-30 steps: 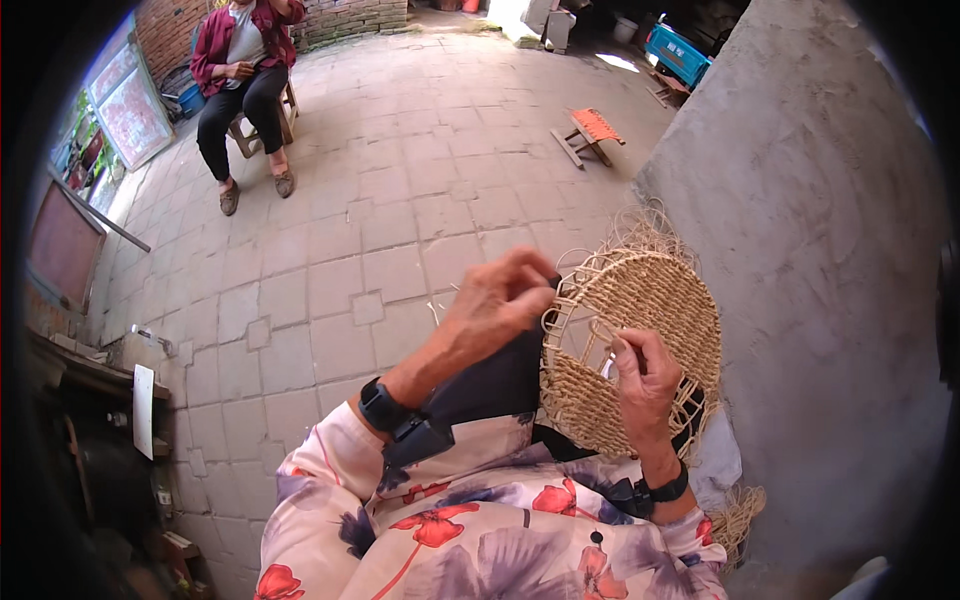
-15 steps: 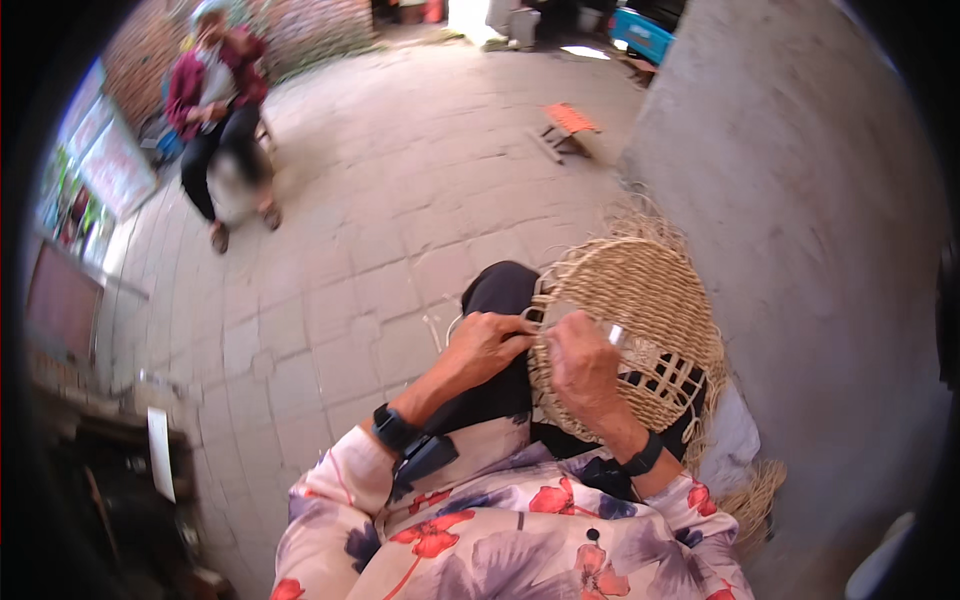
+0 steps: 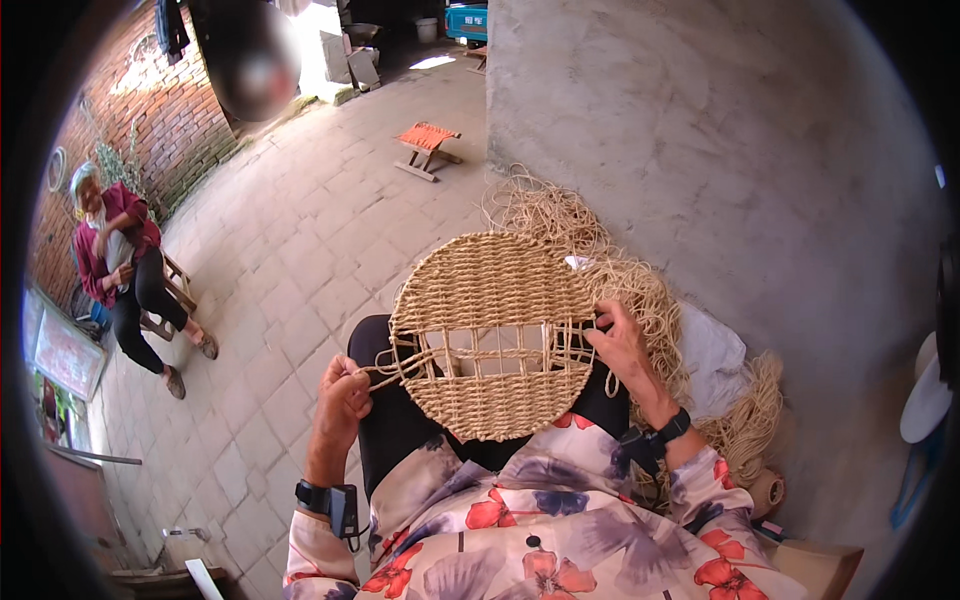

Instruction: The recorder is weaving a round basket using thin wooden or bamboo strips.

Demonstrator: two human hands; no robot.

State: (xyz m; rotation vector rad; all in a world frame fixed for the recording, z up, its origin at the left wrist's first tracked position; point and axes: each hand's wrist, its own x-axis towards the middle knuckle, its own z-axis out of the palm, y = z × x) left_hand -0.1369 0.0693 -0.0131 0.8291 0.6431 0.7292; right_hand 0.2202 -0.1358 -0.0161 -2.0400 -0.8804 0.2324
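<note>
Across my lap lies a round woven straw-coloured mat, tightly woven at top and bottom, with an open band of bare strands across its lower middle. Strands of cord run sideways through that band. Beyond the mat's left edge, my left hand is closed on the cord that comes out there. At the right end of the open band, my right hand pinches the mat's edge; its fingertips are partly hidden. A small loop of cord hangs below the right fingers.
Heaps of loose cord lie right of my lap, with a white cloth among them. A grey wall rises on the right. An orange-topped folding stool stands ahead. A person sits at the left on a wooden seat.
My hands have moved apart, from close together at the mat's left side to its opposite edges. The mat now lies centred and turned, its open band running across. The view has shifted right.
</note>
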